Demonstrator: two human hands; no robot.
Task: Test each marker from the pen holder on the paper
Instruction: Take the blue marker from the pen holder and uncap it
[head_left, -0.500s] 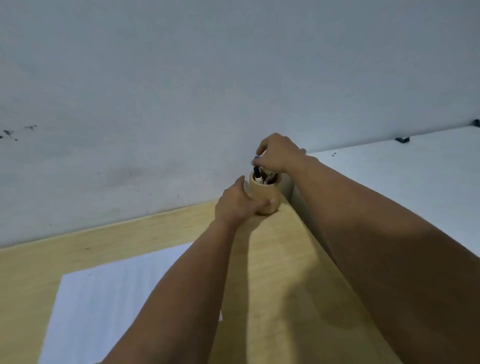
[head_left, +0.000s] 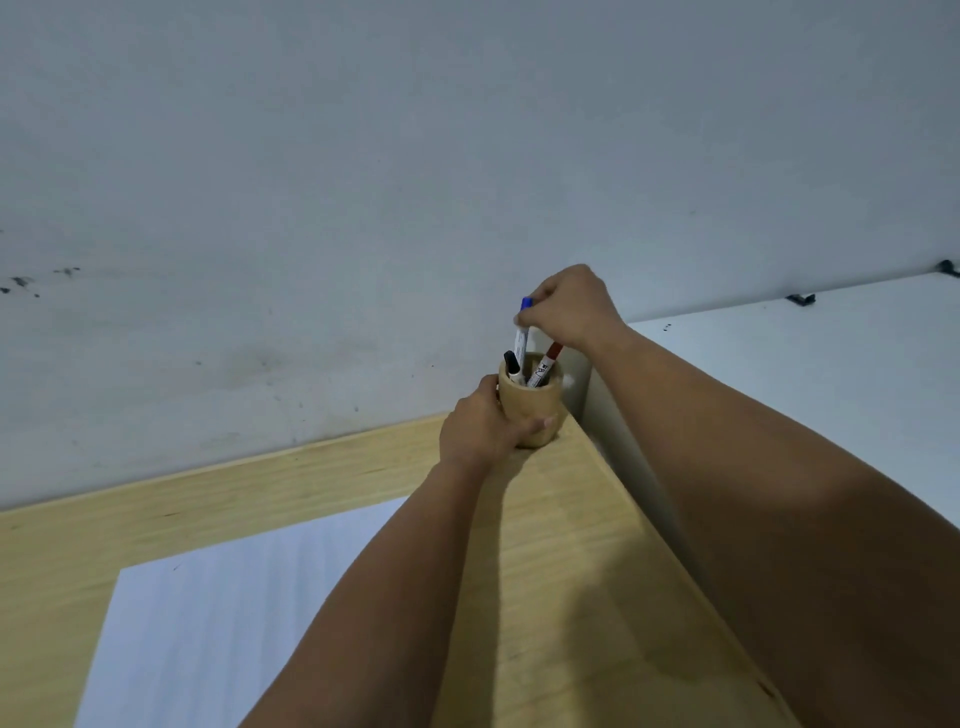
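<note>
A round wooden pen holder (head_left: 535, 408) stands at the far right corner of the wooden table (head_left: 322, 483), against the wall. My left hand (head_left: 480, 428) grips its side. My right hand (head_left: 571, 306) is above it, pinching the blue-capped marker (head_left: 522, 335) near its top; the marker is partly lifted, its lower end still inside the holder. A black marker (head_left: 511, 364) and a red marker (head_left: 548, 361) stay in the holder. A white sheet of paper (head_left: 218, 613) lies on the table in front of me, partly under my left forearm.
A grey-white wall (head_left: 415, 156) with dark smudges rises right behind the table. To the right a white surface (head_left: 831, 395) adjoins the table, with small black clips (head_left: 800, 299) at its far edge.
My right hand has risen from the holder's mouth, pulling the blue marker partly out. My left hand stays on the holder.
</note>
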